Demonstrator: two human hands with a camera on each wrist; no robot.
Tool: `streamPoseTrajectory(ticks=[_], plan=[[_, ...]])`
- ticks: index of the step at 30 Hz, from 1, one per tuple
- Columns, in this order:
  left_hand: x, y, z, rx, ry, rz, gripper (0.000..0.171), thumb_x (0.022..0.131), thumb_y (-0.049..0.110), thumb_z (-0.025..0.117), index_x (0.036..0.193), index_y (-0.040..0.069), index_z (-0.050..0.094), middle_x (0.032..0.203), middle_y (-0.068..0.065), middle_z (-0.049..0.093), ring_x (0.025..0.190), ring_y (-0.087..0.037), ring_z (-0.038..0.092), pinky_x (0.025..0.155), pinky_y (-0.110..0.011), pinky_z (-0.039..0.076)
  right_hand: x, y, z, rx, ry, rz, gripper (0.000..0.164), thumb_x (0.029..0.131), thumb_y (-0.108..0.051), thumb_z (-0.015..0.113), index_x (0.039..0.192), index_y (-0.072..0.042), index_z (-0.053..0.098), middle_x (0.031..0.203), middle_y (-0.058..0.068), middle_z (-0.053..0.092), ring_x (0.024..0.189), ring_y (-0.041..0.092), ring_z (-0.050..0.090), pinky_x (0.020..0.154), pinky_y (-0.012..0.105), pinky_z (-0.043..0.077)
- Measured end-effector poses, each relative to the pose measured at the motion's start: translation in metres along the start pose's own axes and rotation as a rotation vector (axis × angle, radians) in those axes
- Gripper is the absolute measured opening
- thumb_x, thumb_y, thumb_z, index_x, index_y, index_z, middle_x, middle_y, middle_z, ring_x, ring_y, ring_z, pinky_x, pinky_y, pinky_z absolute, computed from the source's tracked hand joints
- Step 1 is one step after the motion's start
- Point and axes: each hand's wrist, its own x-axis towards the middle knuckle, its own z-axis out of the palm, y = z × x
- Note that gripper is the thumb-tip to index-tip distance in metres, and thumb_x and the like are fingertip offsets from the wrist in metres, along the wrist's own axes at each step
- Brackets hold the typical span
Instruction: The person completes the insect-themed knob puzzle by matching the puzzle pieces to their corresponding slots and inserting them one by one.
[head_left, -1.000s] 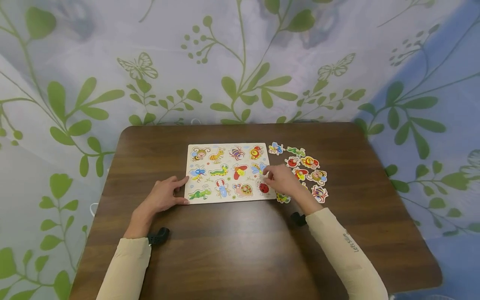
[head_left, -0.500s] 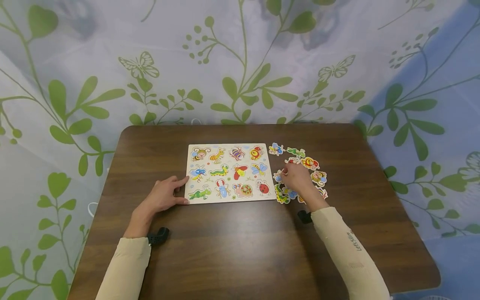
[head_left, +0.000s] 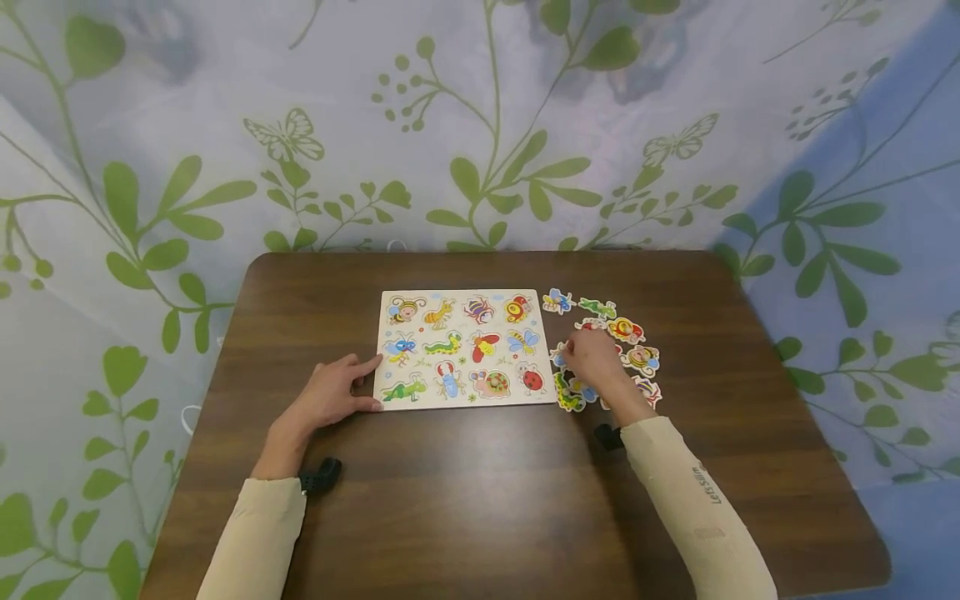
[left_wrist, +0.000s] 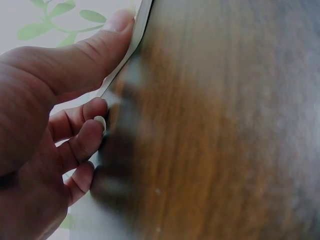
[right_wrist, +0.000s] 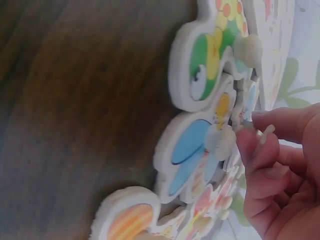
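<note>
My left hand [head_left: 327, 393] touches the left edge of a pale wooden puzzle board [head_left: 442, 406], its index finger and thumb spread along the side. In the left wrist view the thumb [left_wrist: 100, 50] lies along the board's rim while the other fingers bend beside it. My right hand [head_left: 596, 358] is over the loose pieces right of the board. There its thumb and fingertips pinch at a small bluish puzzle piece [head_left: 558, 355]; the fingers hide much of it. Beside them in the right wrist view lie a caterpillar piece [right_wrist: 200, 75] and a blue-winged dragonfly piece [right_wrist: 187, 145], each with a knob.
Several more insect pieces, among them a bee piece [head_left: 642, 361] and a grasshopper piece [head_left: 597, 307], lie close together to the right. All stand on a brown wooden table [head_left: 465, 500]. A leaf-patterned cloth [head_left: 420, 167] hangs behind its far edge.
My right hand has moved right from over the board's right side to the loose pieces, and has stayed there over the last half second. The left hand keeps its place at the board's edge.
</note>
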Motion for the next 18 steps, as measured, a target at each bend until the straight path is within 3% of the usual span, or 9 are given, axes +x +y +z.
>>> streamPoseTrajectory(ticks=[4,8,12,18], plan=[[0.0,-0.002,0.002,-0.009,0.01,0.002,0.087,0.073,0.048,0.081,0.147,0.021,0.044,0.084,-0.001,0.046,0.068,-0.014,0.04,0.078,-0.039,0.022,0.001,-0.004,-0.003,-0.008,0.0,0.007,0.019,0.091,-0.018,0.062,0.082,-0.004,0.072,0.069,0.007,0.064,0.065,0.023,0.055,0.064,0.036,0.045],[0.0,-0.002,0.0,-0.013,0.004,-0.008,0.088,0.073,0.049,0.081,0.147,0.021,0.044,0.084,-0.001,0.047,0.068,-0.014,0.041,0.078,-0.039,0.022,0.004,-0.01,-0.008,-0.086,0.028,-0.017,0.019,0.092,-0.018,0.063,0.079,-0.005,0.07,0.068,0.008,0.063,0.066,0.025,0.057,0.062,0.038,0.046],[0.0,-0.001,-0.001,-0.009,-0.002,-0.012,0.088,0.073,0.05,0.08,0.147,0.021,0.044,0.084,-0.001,0.047,0.068,-0.014,0.041,0.078,-0.039,0.022,0.005,-0.018,-0.011,-0.176,0.077,-0.066,0.017,0.092,-0.017,0.065,0.087,-0.002,0.07,0.071,0.012,0.066,0.069,0.031,0.062,0.062,0.043,0.049],[-0.002,0.001,-0.001,-0.004,0.011,-0.003,0.085,0.075,0.048,0.08,0.147,0.02,0.045,0.084,-0.001,0.046,0.068,-0.014,0.04,0.079,-0.04,0.023,0.004,-0.034,-0.009,-0.129,0.116,-0.108,0.015,0.091,-0.016,0.068,0.094,-0.001,0.07,0.08,0.012,0.07,0.069,0.028,0.064,0.066,0.041,0.053]])
